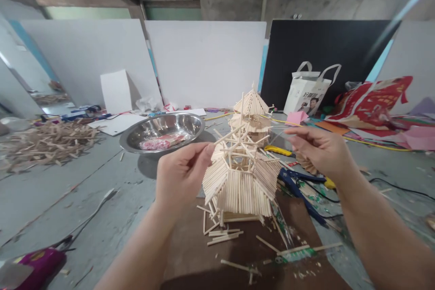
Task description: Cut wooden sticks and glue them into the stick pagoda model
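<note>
A model pavilion of thin wooden sticks (243, 190) stands on a brown board (190, 253), its upper part an open frame of sticks. To the left of that frame, my left hand (183, 172) is closed in a pinch on a thin wooden stick (227, 135), which slants up to the right over the frame. My right hand (317, 149) is raised at the right of the frame, thumb and forefinger pinched; a faint thin strand shows at the fingertips, too small to make out. Behind stands a second stick tower (252, 108) with a pointed roof.
A steel bowl (131, 142) holding a packet sits at the back left, beside a heap of sticks (47, 145). Blue-handled pliers (294, 190) and a yellow cutter (277, 150) lie at right. Loose sticks litter the board; a magenta tool (42, 267) is bottom left.
</note>
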`<control>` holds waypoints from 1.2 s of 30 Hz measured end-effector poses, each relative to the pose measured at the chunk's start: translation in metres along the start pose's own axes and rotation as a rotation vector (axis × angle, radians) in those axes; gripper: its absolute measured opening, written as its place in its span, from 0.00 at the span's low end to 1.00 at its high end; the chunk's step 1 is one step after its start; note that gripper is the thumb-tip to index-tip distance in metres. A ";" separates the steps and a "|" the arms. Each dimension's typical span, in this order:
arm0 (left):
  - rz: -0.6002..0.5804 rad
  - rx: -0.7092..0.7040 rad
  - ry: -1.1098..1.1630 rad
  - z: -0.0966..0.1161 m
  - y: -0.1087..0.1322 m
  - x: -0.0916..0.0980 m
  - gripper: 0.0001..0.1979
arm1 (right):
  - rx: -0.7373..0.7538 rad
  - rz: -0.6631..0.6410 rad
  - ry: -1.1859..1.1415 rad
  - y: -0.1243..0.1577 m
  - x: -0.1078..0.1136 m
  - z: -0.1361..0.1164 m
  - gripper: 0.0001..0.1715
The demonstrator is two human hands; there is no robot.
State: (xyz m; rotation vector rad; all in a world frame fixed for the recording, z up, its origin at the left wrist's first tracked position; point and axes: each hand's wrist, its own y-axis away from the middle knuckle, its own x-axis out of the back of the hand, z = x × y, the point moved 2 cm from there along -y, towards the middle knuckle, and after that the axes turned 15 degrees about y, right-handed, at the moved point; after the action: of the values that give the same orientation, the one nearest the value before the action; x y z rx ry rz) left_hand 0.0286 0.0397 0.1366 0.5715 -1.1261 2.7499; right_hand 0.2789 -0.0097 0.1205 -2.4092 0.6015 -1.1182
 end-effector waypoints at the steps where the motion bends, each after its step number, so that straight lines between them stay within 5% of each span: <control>1: -0.033 -0.010 0.046 0.005 0.003 -0.001 0.10 | -0.011 -0.040 -0.126 0.008 0.001 -0.001 0.16; 5: -0.263 -0.114 0.185 0.025 0.017 -0.015 0.07 | 0.071 -0.239 -0.445 0.034 -0.002 -0.024 0.20; 8: -0.463 -0.130 0.231 0.030 0.027 -0.029 0.07 | 0.027 -0.258 -0.502 0.047 -0.006 -0.036 0.12; 11: -0.620 -0.122 0.247 0.029 0.032 -0.041 0.08 | -0.006 -0.239 -0.429 0.053 -0.007 -0.035 0.07; 15: -0.742 -0.153 0.189 0.027 0.036 -0.052 0.10 | 0.135 -0.408 -0.143 0.058 -0.013 -0.036 0.10; 19: -0.735 -0.120 0.227 0.025 0.037 -0.057 0.12 | 0.242 -0.467 -0.022 0.061 -0.016 -0.040 0.09; 23: -0.673 -0.012 0.314 0.021 0.034 -0.055 0.10 | 0.080 -0.316 0.064 0.046 -0.005 -0.011 0.17; 25: -0.637 0.081 0.355 0.019 0.031 -0.052 0.08 | -0.022 -0.251 0.291 0.033 0.001 0.017 0.17; 29: -0.540 0.247 0.497 0.012 0.027 -0.046 0.06 | -0.263 -0.430 0.881 0.014 -0.005 0.081 0.19; 32: -0.495 0.295 0.590 0.008 0.024 -0.043 0.06 | -0.290 -0.650 0.965 0.012 -0.022 0.113 0.19; 36: -0.479 0.300 0.625 0.009 0.021 -0.040 0.05 | -0.395 -0.551 0.964 0.012 -0.025 0.134 0.15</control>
State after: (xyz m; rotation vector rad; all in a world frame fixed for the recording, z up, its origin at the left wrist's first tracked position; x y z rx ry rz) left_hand 0.0631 0.0196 0.1128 -0.0213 -0.3781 2.3994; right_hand 0.3667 0.0191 0.0198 -2.2689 0.4452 -2.6620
